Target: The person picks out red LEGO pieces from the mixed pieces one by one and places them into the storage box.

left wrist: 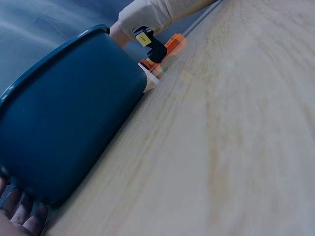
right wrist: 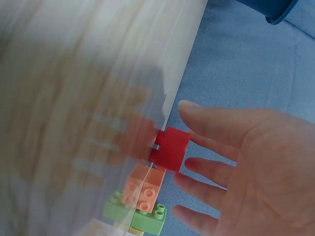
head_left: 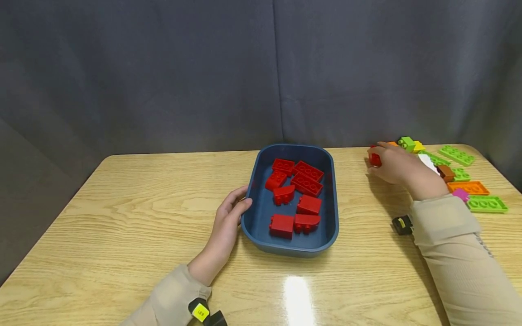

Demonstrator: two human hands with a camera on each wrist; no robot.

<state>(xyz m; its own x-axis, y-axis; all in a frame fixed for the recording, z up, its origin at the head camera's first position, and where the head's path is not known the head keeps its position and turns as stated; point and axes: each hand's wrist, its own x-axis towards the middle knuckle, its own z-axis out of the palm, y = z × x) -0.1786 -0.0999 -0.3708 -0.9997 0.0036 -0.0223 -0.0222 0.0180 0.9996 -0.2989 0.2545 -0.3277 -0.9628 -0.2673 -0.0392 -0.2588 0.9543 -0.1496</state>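
A dark blue plastic bin stands on the wooden table with several red toy bricks lying inside it. My left hand holds the bin's left wall, thumb at the rim and fingers along the outside; the left wrist view shows those fingertips against the bin's outer side. At the far right, my right hand reaches over a single red brick. In the right wrist view its fingers are spread and fairly straight beside this brick, with the thumb apart from it.
Beyond the red brick sit an orange brick and a green brick. Green plates, an orange plate, a brown brick and a magenta piece lie at the table's right end. A dark curtain hangs behind the table.
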